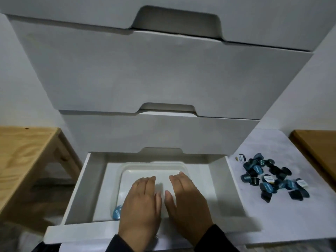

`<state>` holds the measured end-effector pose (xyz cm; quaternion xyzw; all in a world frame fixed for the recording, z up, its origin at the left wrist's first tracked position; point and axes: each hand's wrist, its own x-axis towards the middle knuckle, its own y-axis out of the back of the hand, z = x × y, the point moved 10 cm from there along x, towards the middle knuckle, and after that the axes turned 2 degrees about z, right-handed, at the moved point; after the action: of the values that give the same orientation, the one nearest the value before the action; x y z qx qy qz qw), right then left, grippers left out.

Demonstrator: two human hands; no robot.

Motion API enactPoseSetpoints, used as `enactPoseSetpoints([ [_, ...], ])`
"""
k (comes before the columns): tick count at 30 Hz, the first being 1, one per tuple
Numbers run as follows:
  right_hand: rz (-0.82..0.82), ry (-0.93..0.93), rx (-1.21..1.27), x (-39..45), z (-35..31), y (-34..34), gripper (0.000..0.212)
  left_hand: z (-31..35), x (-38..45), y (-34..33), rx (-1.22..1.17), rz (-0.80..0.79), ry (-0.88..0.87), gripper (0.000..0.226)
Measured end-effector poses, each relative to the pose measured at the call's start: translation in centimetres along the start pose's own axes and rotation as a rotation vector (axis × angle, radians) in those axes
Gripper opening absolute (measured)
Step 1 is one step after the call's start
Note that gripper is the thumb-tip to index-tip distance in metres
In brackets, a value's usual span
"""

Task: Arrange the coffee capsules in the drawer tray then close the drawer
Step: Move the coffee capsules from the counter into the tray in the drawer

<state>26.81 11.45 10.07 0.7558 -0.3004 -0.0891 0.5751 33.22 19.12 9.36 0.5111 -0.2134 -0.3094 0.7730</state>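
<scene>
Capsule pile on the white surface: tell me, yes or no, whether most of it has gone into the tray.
No: the capsule pile lies right of the open drawer, and the tray shows just one blue capsule.

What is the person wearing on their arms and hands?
Both arms wear dark, nearly black long sleeves that end at the wrists. The left hand and the right hand are bare: no gloves. No rings or watch can be made out. Only the cuffs of the sleeves show at the bottom of the picture.
</scene>
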Motion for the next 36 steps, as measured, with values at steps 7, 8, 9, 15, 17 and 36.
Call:
enactPoseSetpoints([
  [7, 0.008, -0.107, -0.043, -1.8, 12.1, 5.1, 0.046, 9.4, 0.9, -3.8, -0.048, 0.013, -0.014, 0.051],
  [8, 0.018, -0.114, -0.047, -2.1, 14.3, 5.9, 0.043, 11.3, 1.1, -4.7, -0.054, 0.031, -0.035, 0.048],
  [9, 0.015, -0.123, -0.051, -2.6, 16.9, 6.8, 0.042, 13.7, 1.3, -5.8, -0.080, 0.061, -0.074, 0.045],
  [15, -0.030, -0.166, -0.044, -5.3, 29.9, 9.4, 0.033, 26.8, 0.1, -12.0, -0.290, 0.101, -0.258, 0.036],
  [17, -0.077, -0.180, -0.033, -5.9, 33.3, 9.2, 0.029, 29.6, 0.0, -14.4, -0.383, 0.086, -0.268, 0.037],
  [36, -0.240, -0.436, 0.441, -3.1, 45.6, 0.3, 0.022, 31.6, 4.5, -26.7, -0.469, -0.048, 0.128, 0.019],
])
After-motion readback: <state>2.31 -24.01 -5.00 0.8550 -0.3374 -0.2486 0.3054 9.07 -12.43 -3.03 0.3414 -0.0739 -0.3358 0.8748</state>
